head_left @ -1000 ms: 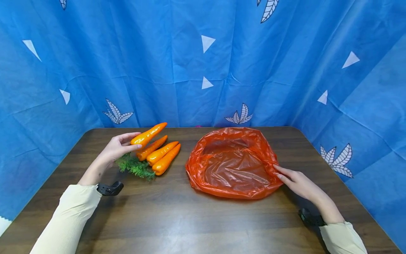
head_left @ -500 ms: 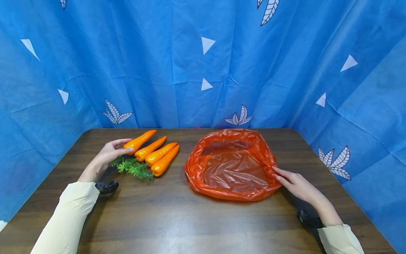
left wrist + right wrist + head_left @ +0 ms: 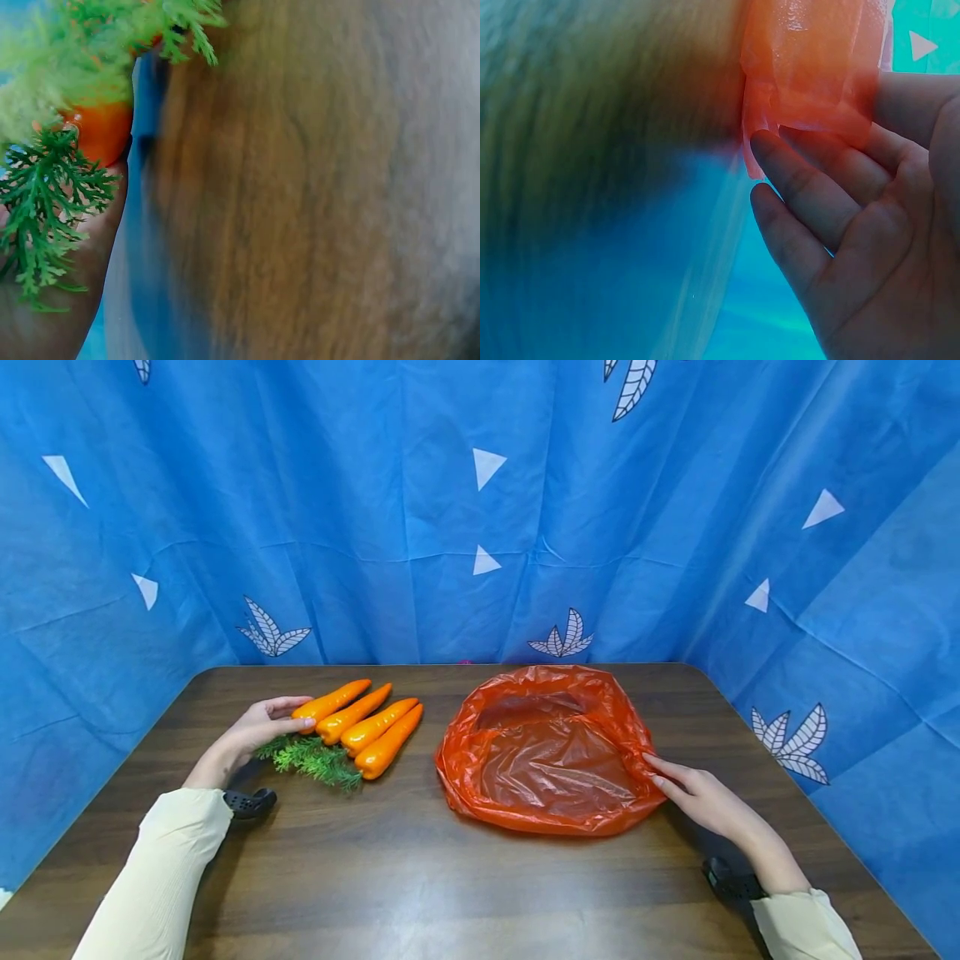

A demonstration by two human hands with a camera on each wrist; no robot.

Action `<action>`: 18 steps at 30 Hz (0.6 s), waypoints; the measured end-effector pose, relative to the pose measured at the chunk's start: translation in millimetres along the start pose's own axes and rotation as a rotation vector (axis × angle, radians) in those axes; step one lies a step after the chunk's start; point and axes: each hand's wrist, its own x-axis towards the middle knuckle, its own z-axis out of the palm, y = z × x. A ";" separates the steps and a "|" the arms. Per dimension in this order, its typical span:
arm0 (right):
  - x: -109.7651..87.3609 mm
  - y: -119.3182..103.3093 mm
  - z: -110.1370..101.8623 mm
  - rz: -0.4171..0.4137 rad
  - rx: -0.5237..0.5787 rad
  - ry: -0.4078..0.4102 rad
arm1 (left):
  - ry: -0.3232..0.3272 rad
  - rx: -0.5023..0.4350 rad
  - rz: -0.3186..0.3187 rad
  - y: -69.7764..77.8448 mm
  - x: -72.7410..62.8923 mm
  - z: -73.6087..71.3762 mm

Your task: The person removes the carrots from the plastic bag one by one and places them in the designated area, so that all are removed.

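Observation:
An orange carrot (image 3: 337, 697) lies at the far left of a row of several carrots (image 3: 384, 739), tips toward the back. My left hand (image 3: 251, 727) holds its thick end between thumb and fingers. Green feathery tops (image 3: 318, 760) spread beside that hand; in the left wrist view the leaves (image 3: 45, 202) cover part of the carrot (image 3: 105, 135) and the palm. At centre right a red plastic bag (image 3: 459, 768) stands with its mouth spread wide. Its right rim is pinched by my right hand (image 3: 701, 793); the bag's edge (image 3: 821, 64) hides some fingers in the right wrist view.
Everything rests on a dark brown wooden table (image 3: 420, 877) with rounded back corners. A blue curtain (image 3: 337, 502) with white triangles and leaf prints hangs behind and at both sides. Wrist cameras (image 3: 251, 803) sit on both arms.
My left hand has brought the raised carrot down and slightly left, to the left end of the row. The right hand keeps its grip on the bag's rim.

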 end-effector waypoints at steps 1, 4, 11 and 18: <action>0.0 0.4 0.0 -0.002 -0.004 0.002 | -0.002 0.005 0.005 -0.7 0.3 -0.3; 0.1 1.3 0.5 -0.007 -0.013 0.006 | -0.011 0.005 0.028 -2.3 0.7 -0.4; 0.3 2.0 1.5 -0.009 -0.011 0.008 | -0.027 -0.011 0.051 -2.6 0.3 -1.5; 0.8 1.5 -0.4 -0.006 -0.010 0.007 | 0.049 0.006 0.125 -4.0 1.4 -2.6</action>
